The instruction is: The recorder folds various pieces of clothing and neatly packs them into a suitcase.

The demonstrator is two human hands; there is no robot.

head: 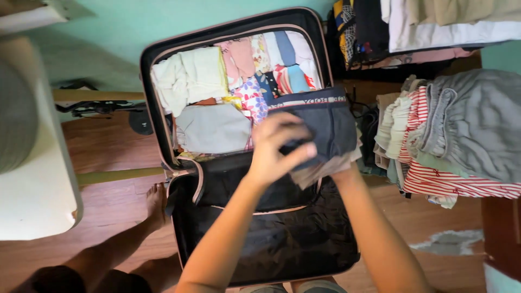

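Observation:
An open black suitcase [157,97] with pink trim lies on the wooden floor. Its far half is packed with folded and rolled clothes [217,87]; its near half [271,244] shows black lining. Above the suitcase's middle I hold a dark navy folded garment [325,122] with a banded waist and some grey cloth under it. My left hand [277,149] grips its near left side with fingers curled over the fabric. My right hand is hidden beneath the garment; only its forearm [374,233] shows.
A stack of folded clothes, grey and red-striped [461,141], sits at the right. More folded clothes [429,27] lie at the top right. A white appliance [32,179] stands at the left. My bare foot [156,203] rests by the suitcase's left edge.

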